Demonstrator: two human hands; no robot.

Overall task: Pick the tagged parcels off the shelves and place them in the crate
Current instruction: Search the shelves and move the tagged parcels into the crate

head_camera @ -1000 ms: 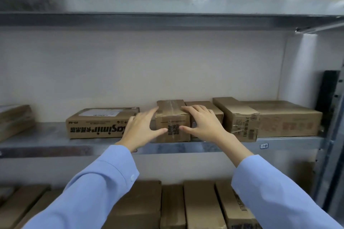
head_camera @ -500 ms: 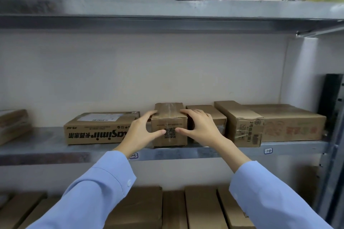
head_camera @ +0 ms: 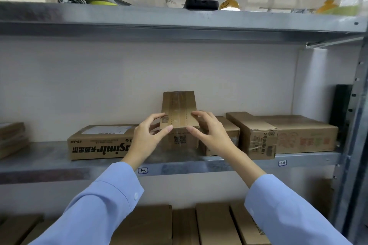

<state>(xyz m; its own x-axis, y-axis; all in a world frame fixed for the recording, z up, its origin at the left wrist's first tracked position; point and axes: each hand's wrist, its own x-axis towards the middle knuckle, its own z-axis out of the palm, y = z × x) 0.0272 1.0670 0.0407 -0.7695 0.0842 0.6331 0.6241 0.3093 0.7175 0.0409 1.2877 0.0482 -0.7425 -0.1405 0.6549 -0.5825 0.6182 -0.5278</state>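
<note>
A small brown cardboard parcel [head_camera: 178,109] with a taped top and a printed code on its front face stands on the middle shelf [head_camera: 39,163]. It is tilted, its far end raised toward the back wall. My left hand [head_camera: 146,139] grips its left front corner, thumb at the front edge and fingers on the side. My right hand [head_camera: 209,131] grips its right front corner the same way. No crate is in view.
A wide printed box [head_camera: 97,142] lies left of the parcel. A low box [head_camera: 227,135], a taped box [head_camera: 256,135] and a long box [head_camera: 304,135] lie to the right. More cartons [head_camera: 215,225] fill the lower shelf. A steel upright [head_camera: 356,125] stands at right.
Both hands have tipped the small parcel up, so its taped top now faces me and its far end is lifted. The view has moved closer to the shelf.
</note>
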